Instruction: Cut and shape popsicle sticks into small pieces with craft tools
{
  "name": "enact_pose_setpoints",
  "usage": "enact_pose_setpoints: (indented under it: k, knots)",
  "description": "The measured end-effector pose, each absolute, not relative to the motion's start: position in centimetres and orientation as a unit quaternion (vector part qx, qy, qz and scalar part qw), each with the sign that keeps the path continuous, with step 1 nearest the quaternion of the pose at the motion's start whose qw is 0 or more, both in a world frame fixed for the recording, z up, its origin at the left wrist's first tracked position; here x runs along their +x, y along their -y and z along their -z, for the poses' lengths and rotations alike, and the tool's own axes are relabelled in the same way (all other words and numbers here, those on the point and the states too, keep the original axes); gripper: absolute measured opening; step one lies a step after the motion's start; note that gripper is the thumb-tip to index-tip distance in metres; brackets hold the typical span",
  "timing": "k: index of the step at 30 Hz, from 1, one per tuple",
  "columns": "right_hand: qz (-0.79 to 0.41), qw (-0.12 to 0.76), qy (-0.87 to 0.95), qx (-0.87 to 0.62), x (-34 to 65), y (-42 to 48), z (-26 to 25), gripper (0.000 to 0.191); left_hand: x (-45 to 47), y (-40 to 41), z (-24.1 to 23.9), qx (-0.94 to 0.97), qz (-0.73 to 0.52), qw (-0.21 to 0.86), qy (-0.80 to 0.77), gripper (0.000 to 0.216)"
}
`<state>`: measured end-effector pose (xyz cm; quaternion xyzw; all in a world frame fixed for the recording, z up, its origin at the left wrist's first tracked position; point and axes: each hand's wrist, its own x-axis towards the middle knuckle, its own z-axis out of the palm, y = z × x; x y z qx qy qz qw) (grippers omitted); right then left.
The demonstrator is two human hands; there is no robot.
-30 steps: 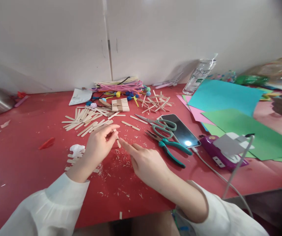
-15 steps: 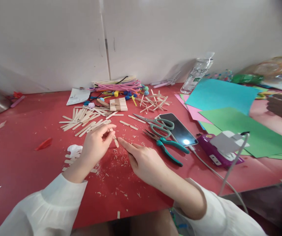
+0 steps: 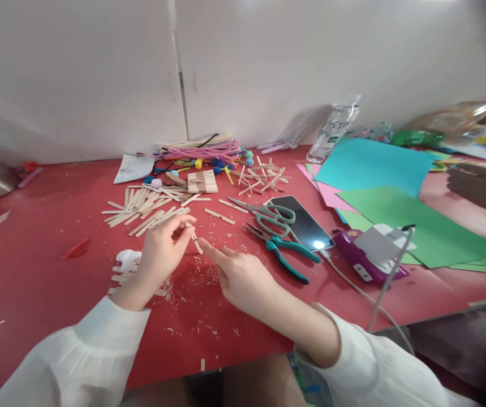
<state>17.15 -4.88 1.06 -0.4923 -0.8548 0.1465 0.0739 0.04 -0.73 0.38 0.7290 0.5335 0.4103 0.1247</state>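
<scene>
My left hand (image 3: 164,243) pinches a wooden craft stick (image 3: 197,244) between thumb and fingers, with the stick's lower end slanting down toward the table. My right hand (image 3: 240,277) is closed, its index finger stretched out to that lower end. A small dark edge shows at the stick beside the fingertip, but whatever the curled fingers hold is hidden. Fine wood shavings (image 3: 198,277) lie scattered below both hands. Beyond my left hand spreads a pile of craft sticks (image 3: 141,203). Under my left wrist, more sticks (image 3: 117,278) lie beside a crumpled white tissue (image 3: 128,260).
Scissors (image 3: 274,217), teal-handled pliers (image 3: 287,254) and a charging phone (image 3: 304,223) lie to the right. Farther over are a purple power strip (image 3: 361,263), green paper (image 3: 421,220), a water bottle (image 3: 334,130) and another person's hand (image 3: 482,183). Pipe cleaners (image 3: 204,150) lie behind.
The camera view has shifted slightly. Both hands stay together at the stick, whose lower end now tilts a little more to the right. The other person's hand has moved farther into view.
</scene>
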Motion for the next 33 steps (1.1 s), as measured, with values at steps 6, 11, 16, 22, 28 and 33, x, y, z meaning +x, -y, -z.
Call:
enact_pose_setpoints:
  k: [6,11,16,22,28,33]
  knots:
    - [-0.108,0.080,0.860,-0.493,17.3,4.9,-0.8,0.066,0.3,0.6,-0.3,0.737,-0.405,0.122,-0.527,0.016]
    - [-0.128,0.089,0.853,-0.498,17.3,4.9,-0.6,0.065,0.4,0.8,-0.3,0.746,-0.399,0.093,-0.525,0.015]
    - [-0.226,0.146,0.825,-0.497,17.3,4.9,-1.2,0.063,0.3,0.9,-0.2,0.751,-0.399,0.090,-0.519,0.014]
    - [-0.318,0.231,0.785,-0.479,17.5,4.9,-0.9,0.062,0.4,1.1,-0.4,0.746,-0.398,0.102,-0.525,0.015]
    - [-0.362,0.286,0.774,-0.435,17.9,4.2,0.0,0.060,-0.2,0.5,0.2,0.709,-0.435,0.168,-0.528,0.020]
    - [-0.512,0.363,0.661,-0.412,18.1,3.7,-0.2,0.058,-0.9,-0.6,1.0,0.613,-0.518,0.292,-0.520,0.036]
